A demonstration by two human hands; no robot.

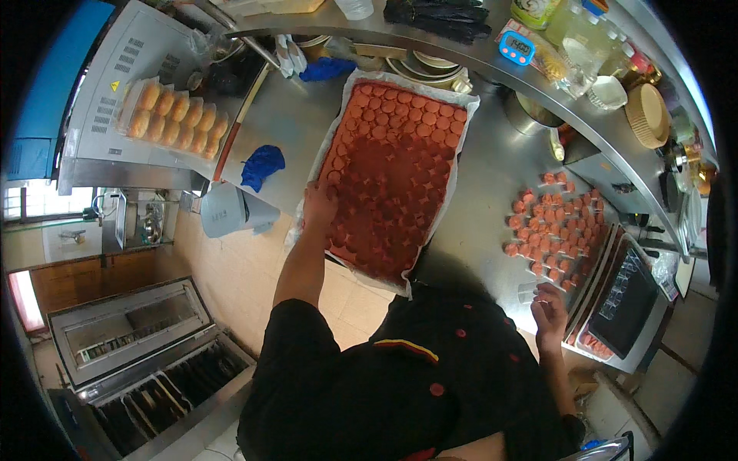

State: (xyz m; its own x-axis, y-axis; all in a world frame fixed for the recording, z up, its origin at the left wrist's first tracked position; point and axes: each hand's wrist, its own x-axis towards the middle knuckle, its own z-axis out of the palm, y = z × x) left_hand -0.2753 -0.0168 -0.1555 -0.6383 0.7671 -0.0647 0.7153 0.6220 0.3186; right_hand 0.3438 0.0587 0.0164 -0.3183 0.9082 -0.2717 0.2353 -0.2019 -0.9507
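The left hand [319,203] has its grip resting on the near-left edge of the big tray [338,115], fingers curled down among the round reddish discs [400,154] there — whether it has one pinched I cannot tell. The tray lies lined with white paper on the steel table [477,192], tilted away from the person, and the discs cover it in close rows, paler at the far end and darker nearer the body.

The right hand [550,307] sits low at the table's near-right edge, fingers loosely bent, its grip on nothing that I can make out. Just beyond it stands a cluster of small clear cups [557,223], each with a reddish filling, and to its right a dark tray [626,307] at the table's corner.

Farther off — left of the big tray — a crumpled blue glove [261,165] lies on the table, and a tray of golden buns [177,115] rests on a grey machine. A blue timer [516,48] sits on the shelf above.
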